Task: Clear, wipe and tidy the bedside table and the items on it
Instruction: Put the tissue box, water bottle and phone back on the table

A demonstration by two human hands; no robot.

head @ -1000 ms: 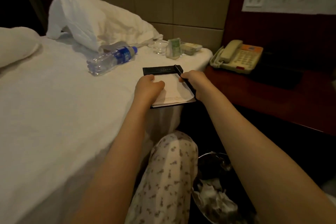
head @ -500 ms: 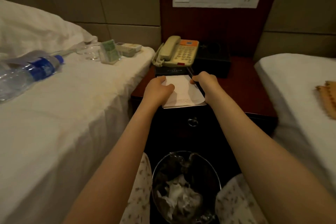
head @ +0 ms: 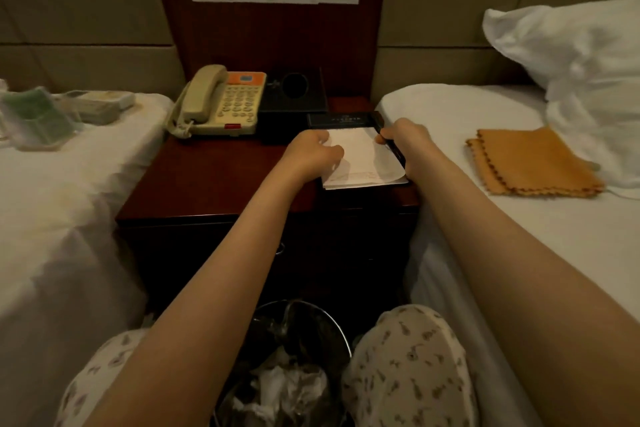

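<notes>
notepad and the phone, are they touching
Apart. The head view shows a black box standing between the phone and the notepad, so a clear gap separates them.

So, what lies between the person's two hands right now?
In the head view, the white notepad in its black holder lies there; the left hand and the right hand hold its two sides.

The person wears loose cream trousers (head: 408, 374) printed with small dark figures, seen at both knees. The left hand (head: 308, 152), right hand (head: 407, 142) and both forearms (head: 242, 236) are bare.
</notes>
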